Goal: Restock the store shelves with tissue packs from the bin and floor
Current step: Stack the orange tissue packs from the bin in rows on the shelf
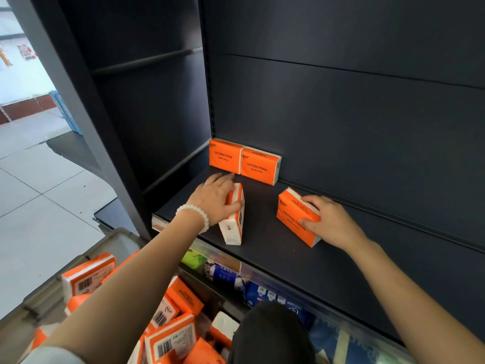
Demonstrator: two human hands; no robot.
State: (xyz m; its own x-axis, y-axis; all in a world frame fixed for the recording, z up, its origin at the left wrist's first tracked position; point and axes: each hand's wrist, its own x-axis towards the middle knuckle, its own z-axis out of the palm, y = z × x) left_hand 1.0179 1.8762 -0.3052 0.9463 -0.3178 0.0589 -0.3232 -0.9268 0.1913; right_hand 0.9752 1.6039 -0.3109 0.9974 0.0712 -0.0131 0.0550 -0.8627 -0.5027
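Observation:
Two orange tissue packs (245, 161) stand upright side by side against the back panel of the dark shelf (275, 248), at its left end. My left hand (215, 199) grips a third pack (235, 220) standing on its edge on the shelf, just in front of them. My right hand (332, 222) holds a fourth orange pack (292, 215), tilted on the shelf farther right. Below at the left, a grey bin (110, 244) holds several more orange packs (89, 275).
A dark upright post (86, 101) borders the shelf on the left. The lower shelf carries green and blue packaged goods (225, 274). A tiled floor (39, 193) lies to the left. My dark knee (270, 334) is at the bottom.

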